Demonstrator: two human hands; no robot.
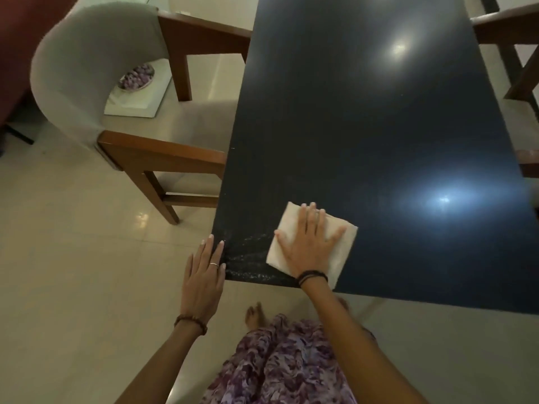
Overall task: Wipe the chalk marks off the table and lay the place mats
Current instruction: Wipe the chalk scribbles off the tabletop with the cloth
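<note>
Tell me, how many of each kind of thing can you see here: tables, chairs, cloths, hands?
Tables: 1, the dark table
Chairs in plain view: 1, the grey chair; wooden pieces at the right edge are too cut off to count
Cloths: 1, the white cloth
Hands: 2, left hand and right hand
Total: 5

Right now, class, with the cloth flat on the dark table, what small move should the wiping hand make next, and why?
Probably slide the white cloth leftward, toward the near left corner. The right hand presses it flat, and pale chalk streaks lie between it and the left hand at the table edge.
</note>
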